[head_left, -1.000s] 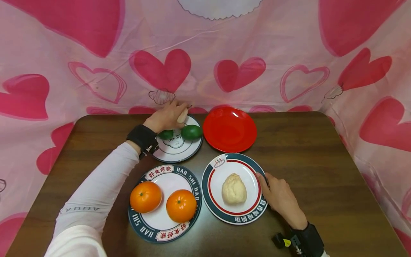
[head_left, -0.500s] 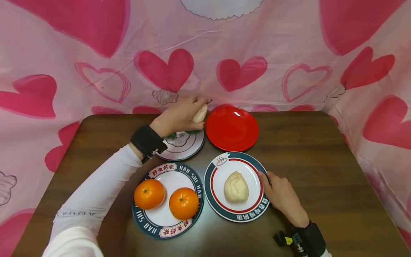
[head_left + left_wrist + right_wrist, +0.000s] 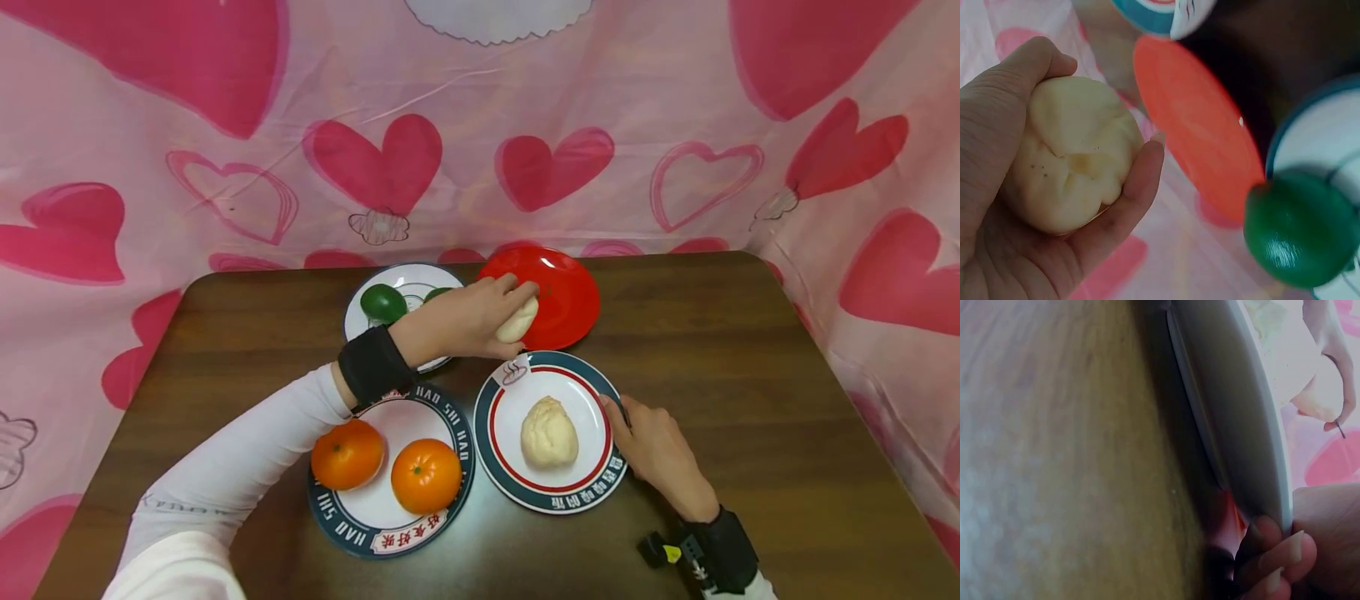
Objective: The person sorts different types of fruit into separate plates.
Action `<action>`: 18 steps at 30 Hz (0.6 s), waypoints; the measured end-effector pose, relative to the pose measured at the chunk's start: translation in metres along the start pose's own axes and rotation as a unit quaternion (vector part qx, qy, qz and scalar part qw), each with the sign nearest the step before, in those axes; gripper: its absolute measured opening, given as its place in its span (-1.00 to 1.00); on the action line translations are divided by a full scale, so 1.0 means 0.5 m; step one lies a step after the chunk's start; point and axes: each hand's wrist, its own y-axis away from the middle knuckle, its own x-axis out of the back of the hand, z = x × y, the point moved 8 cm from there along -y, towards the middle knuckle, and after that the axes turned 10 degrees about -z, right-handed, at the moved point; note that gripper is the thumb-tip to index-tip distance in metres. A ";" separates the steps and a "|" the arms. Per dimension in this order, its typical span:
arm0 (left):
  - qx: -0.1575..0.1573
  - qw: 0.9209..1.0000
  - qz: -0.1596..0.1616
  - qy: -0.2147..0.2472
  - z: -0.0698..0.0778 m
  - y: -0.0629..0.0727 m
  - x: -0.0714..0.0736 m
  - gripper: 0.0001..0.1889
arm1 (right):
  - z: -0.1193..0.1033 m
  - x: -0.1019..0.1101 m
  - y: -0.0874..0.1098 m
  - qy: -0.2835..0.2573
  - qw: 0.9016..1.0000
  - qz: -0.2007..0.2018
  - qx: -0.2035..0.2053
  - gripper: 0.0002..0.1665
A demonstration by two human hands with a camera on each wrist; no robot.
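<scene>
A pale pleated steamed bun (image 3: 519, 322) is held in my left hand (image 3: 468, 317), above the left edge of the red plate (image 3: 576, 296). In the left wrist view, thumb and fingers curl round this bun (image 3: 1079, 156). My right hand (image 3: 663, 454) pinches the right rim of a blue-rimmed plate (image 3: 481, 429); in the right wrist view, its fingers (image 3: 1266, 569) curl under the plate's edge (image 3: 1272, 437). Another steamed bun (image 3: 550, 433) sits on that plate. No food shows on the visible part of the red plate.
A white plate (image 3: 355, 323) at the back left bears a green fruit (image 3: 383, 304) and another, partly hidden by my left arm. Nearer, a lettered plate (image 3: 327, 521) carries two oranges (image 3: 426, 477). Pink heart-patterned cloth (image 3: 468, 183) hangs behind the wooden table (image 3: 750, 375).
My left hand has carried the bun from the white plate rightwards and a little nearer, to the red plate's left edge. The right hand keeps its hold on the blue-rimmed plate.
</scene>
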 end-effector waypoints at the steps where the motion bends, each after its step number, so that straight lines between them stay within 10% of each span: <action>1: -0.003 1.000 -0.008 0.002 0.007 -0.003 -0.008 -0.22 | 0.001 0.000 0.000 -0.001 1.000 0.000 0.000 -0.49; 18: -0.068 0.987 -0.132 0.063 0.057 0.004 -0.124 -0.20 | -0.029 -0.010 -0.001 -0.001 0.999 0.014 0.037 -0.54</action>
